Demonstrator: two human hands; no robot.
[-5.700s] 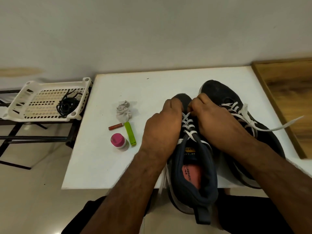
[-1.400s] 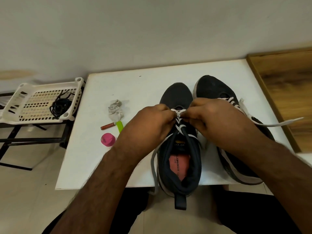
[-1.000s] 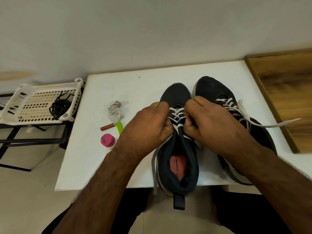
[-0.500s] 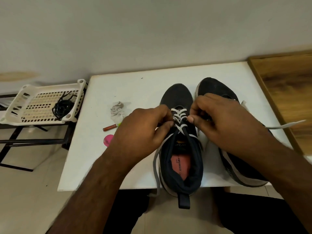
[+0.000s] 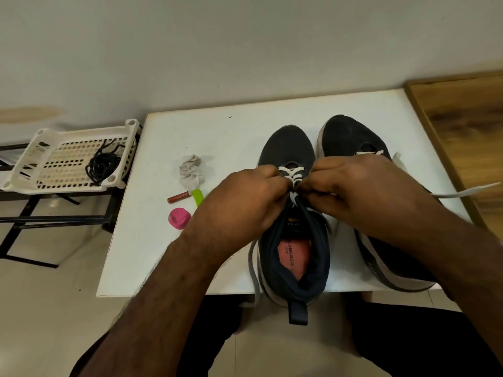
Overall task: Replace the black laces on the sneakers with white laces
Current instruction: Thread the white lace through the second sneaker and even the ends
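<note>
Laces (image 5: 291,174), white, cross the left sneaker (image 5: 290,213) on the bench (image 5: 217,131); both hands' fingers pinch them mid-tongue. Left hand (image 5: 245,202), right hand (image 5: 353,191). Uneven pulling could leave crossings slack or ends unequal.

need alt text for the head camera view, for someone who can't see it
Both hands, left hand and right hand, pinch the white lace on the near sneaker on a white table. A second sneaker stands beside it.
</note>
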